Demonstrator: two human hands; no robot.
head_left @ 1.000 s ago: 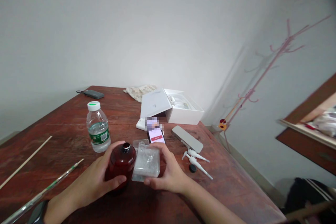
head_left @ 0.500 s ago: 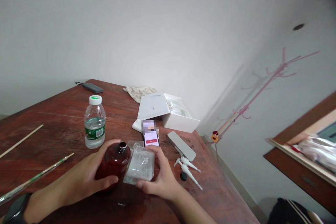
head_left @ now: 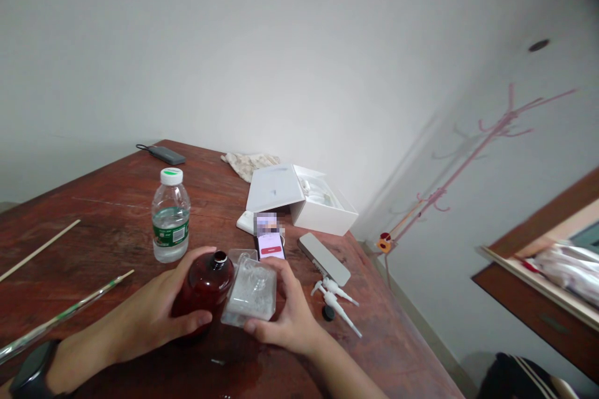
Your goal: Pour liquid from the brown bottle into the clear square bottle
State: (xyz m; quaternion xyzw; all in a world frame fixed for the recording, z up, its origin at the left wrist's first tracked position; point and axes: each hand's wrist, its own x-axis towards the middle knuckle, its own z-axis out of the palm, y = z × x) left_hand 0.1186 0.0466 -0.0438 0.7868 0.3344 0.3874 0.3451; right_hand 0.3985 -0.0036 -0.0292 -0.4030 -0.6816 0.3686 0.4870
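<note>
Holding a brown bottle (head_left: 206, 283) and a clear plastic box (head_left: 253, 296)

So we're gripping the bottle in our left hand (head_left: 161, 312), thumb wrapping the near side, other fingers curling round the back, mostly hidden. Its uncapped neck is pointing up. With our right hand (head_left: 292, 318) we're pinching the box between thumb and fingers, just beside the bottle; we're not able to tell if the two are touching. Beyond them we're seeing a lit-up phone (head_left: 271, 249), and over to the right two white pumps (head_left: 344, 316) are lying by a black cap (head_left: 328, 312) on the wooden table (head_left: 116, 212). A water bottle (head_left: 171, 218) is standing behind our left hand.
</note>
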